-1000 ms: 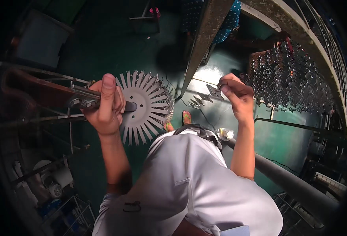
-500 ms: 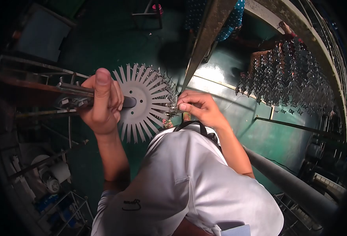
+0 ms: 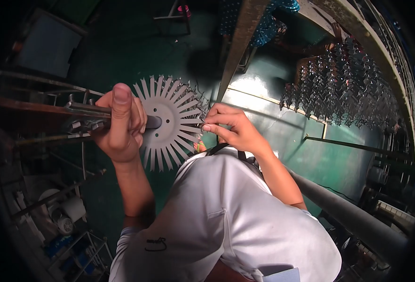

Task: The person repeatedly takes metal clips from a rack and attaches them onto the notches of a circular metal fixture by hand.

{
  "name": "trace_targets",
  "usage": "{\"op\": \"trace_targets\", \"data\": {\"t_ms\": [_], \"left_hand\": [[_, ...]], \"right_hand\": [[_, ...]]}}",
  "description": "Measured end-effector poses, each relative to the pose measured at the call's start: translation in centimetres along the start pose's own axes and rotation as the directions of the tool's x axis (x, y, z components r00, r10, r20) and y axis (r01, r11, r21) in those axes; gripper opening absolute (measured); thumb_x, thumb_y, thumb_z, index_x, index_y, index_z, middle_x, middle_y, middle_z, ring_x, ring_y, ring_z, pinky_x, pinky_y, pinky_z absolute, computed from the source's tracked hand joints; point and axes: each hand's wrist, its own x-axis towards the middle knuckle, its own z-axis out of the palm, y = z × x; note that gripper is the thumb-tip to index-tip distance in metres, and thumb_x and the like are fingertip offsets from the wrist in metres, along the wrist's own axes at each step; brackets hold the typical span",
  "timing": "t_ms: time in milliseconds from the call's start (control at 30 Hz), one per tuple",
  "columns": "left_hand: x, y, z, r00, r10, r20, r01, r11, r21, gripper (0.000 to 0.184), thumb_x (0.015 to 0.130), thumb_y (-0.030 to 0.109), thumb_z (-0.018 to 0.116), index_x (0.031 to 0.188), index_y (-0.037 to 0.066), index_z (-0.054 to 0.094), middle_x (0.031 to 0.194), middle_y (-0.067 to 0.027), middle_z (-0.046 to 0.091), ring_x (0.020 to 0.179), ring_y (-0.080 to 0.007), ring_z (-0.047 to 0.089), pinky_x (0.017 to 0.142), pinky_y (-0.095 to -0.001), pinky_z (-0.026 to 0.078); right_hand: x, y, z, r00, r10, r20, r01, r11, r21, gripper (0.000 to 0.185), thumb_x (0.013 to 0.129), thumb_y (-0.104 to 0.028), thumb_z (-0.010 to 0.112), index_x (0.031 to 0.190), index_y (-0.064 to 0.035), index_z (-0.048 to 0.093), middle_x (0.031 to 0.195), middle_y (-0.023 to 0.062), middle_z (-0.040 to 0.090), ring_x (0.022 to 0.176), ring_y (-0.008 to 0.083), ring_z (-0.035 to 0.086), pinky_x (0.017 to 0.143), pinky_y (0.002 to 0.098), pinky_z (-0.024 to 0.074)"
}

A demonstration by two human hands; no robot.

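Note:
A grey slotted metal disc (image 3: pixel 162 129) with long radial fingers faces up, its dark shaft running left toward a bolted bracket. My left hand (image 3: pixel 122 124) is wrapped round the shaft end and bracket beside the disc, thumb pointing up. At the disc's right edge, my right hand (image 3: pixel 228 126) is pinched at a finger tip; whatever lies between its fingertips is too small to make out. Small shiny metal pieces (image 3: pixel 199 101) cluster beneath and beyond the disc's right rim.
Many strings of shiny metal parts (image 3: pixel 343 87) hang at the right within a curved metal frame (image 3: pixel 381 47). A slanting beam (image 3: pixel 242 42) stands at top centre, near a person in dotted clothing (image 3: pixel 264 28). A thick grey pipe (image 3: pixel 348 207) crosses the lower right.
My right hand, which held flat metal pieces out to the right, has moved left to the disc's edge. Those pieces no longer show clearly. My left hand stays at the bracket.

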Motion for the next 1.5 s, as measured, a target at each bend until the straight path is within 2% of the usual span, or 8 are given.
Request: {"op": "trace_targets", "data": {"t_ms": [367,433,567,700,767,1000,1133,1500], "left_hand": [[-0.5,-0.6,-0.2,0.996,-0.015,-0.083,0.01,0.998,-0.059,0.054,0.108,0.026,0.045,0.056,0.012,0.036,0.046,0.0033,0.027,0.036,-0.0056,0.023,0.033,-0.0219,0.022],[-0.6,-0.6,-0.2,0.995,-0.018,-0.093,0.009,0.995,-0.097,0.046,0.104,0.021,0.054,0.062,0.01,0.038,0.046,0.0027,0.029,0.036,-0.0054,0.024,0.033,-0.0225,0.022],[-0.5,-0.4,0.1,0.994,-0.012,-0.107,0.005,0.998,-0.065,0.048,0.106,0.022,0.05,0.061,0.011,0.038,0.046,0.0039,0.027,0.036,-0.0048,0.022,0.032,-0.0224,0.02],[-0.3,-0.5,0.3,0.992,-0.007,-0.124,0.002,0.999,-0.043,0.049,0.107,0.024,0.049,0.06,0.012,0.037,0.045,0.0042,0.026,0.034,-0.0047,0.021,0.03,-0.0223,0.019],[-0.4,-0.6,0.2,0.989,-0.01,-0.144,0.006,1.0,-0.03,0.049,0.107,0.025,0.049,0.061,0.012,0.037,0.045,0.004,0.026,0.033,-0.0047,0.021,0.029,-0.0224,0.02],[-0.5,-0.2,0.7,0.983,-0.035,-0.18,0.029,0.999,-0.034,0.047,0.104,0.02,0.053,0.061,0.01,0.035,0.044,0.0032,0.027,0.034,-0.0048,0.022,0.031,-0.023,0.02],[-0.6,-0.5,0.4,0.981,-0.028,-0.19,0.024,1.0,-0.02,0.047,0.105,0.021,0.053,0.061,0.011,0.036,0.044,0.0039,0.027,0.034,-0.0049,0.022,0.031,-0.0229,0.02],[-0.3,-0.9,0.8,0.984,0.018,-0.178,-0.014,1.0,0.024,0.048,0.105,0.023,0.053,0.061,0.013,0.037,0.044,0.0053,0.026,0.033,-0.004,0.022,0.03,-0.0224,0.019]], "right_hand": [[-0.4,-5.1,-4.9,0.996,0.076,0.049,-0.061,0.965,-0.256,0.027,0.09,-0.024,0.072,0.103,-0.0004,0.073,0.086,0.0134,0.065,0.084,0.0302,0.065,0.076,0.0396,0.0513],[0.2,-5.9,-8.7,0.966,0.082,-0.244,-0.169,0.918,-0.359,0.026,0.089,-0.021,0.074,0.105,-0.0008,0.072,0.086,0.0127,0.068,0.079,0.0248,0.067,0.072,0.0366,0.0522],[2.7,-6.6,-18.6,0.497,-0.382,-0.779,-0.243,0.8,-0.548,0.026,0.089,-0.016,0.072,0.111,-0.0017,0.071,0.093,0.0148,0.072,0.083,0.026,0.069,0.078,0.0346,0.0524],[4.3,-8.1,-27.1,0.055,-0.842,-0.536,-0.326,0.492,-0.807,0.035,0.094,-0.016,0.067,0.124,0.0021,0.064,0.097,0.0196,0.072,0.084,0.0294,0.069,0.085,0.0376,0.0522],[5.6,-7.8,-30.1,-0.078,-0.693,-0.717,-0.235,0.712,-0.662,0.037,0.098,-0.019,0.062,0.124,0.0073,0.062,0.092,0.0181,0.07,0.079,0.025,0.067,0.077,0.0373,0.0525],[7.5,-7.0,-33.5,-0.209,-0.755,-0.621,-0.336,0.652,-0.679,0.037,0.1,-0.018,0.06,0.129,0.0054,0.058,0.074,0.0072,0.071,0.058,0.0113,0.061,0.057,0.028,0.0499],[8.1,-6.2,-35.0,-0.254,-0.616,-0.745,-0.197,0.788,-0.584,0.038,0.096,-0.02,0.065,0.123,0.0061,0.064,0.064,0.0133,0.067,0.051,0.0204,0.064,0.048,0.0331,0.0487],[10.6,-9.3,-36.3,-0.507,-0.664,-0.549,-0.177,0.704,-0.688,0.027,0.097,-0.015,0.064,0.112,0.0074,0.068,0.074,0.0148,0.073,0.043,0.0133,0.061,0.036,0.0235,0.0462]]}}
